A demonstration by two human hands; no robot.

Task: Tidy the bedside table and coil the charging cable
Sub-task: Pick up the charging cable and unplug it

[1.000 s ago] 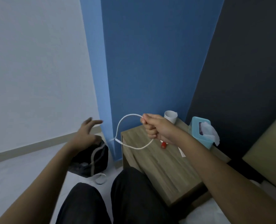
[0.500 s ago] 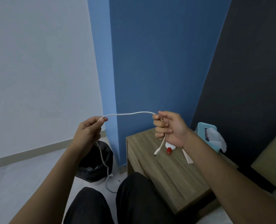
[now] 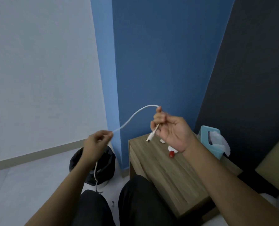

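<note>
The right hand (image 3: 171, 129) was raised above the far left corner of the desk (image 3: 168, 173). Its fingers (image 3: 159, 118) were curled round the white charging cable (image 3: 132, 116) a little behind the plug (image 3: 150, 137). The plug hung out of the bottom of the fist, pointing down and to the left at the desk top without touching it.

From the top of the fist the cable rose, arched over and ran down leftward to the left hand (image 3: 96, 142), which pinched it between thumb and fingertips (image 3: 108, 133). The held stretch therefore lay roughly left to right, higher at the right end. Below the left hand the rest dropped almost straight down behind the forearm toward the floor (image 3: 21, 185). Its tail ended near the person's left knee (image 3: 93, 207); whether it touched the floor could not be told.

The cable looked light and limp, bending freely, with a smooth sheath likely to slide through a loose pinch. Only the plug seemed stiff. The best hold for coiling was probably just behind the plug, with the left hand feeding slack in loose loops rather than tight bends.

On the desk, under the right wrist, lay a small white item with a red cap (image 3: 171, 154). A teal tissue box (image 3: 208, 132) stood at the far right. A black bin bag (image 3: 107, 162) sat on the floor left of the desk.
</note>
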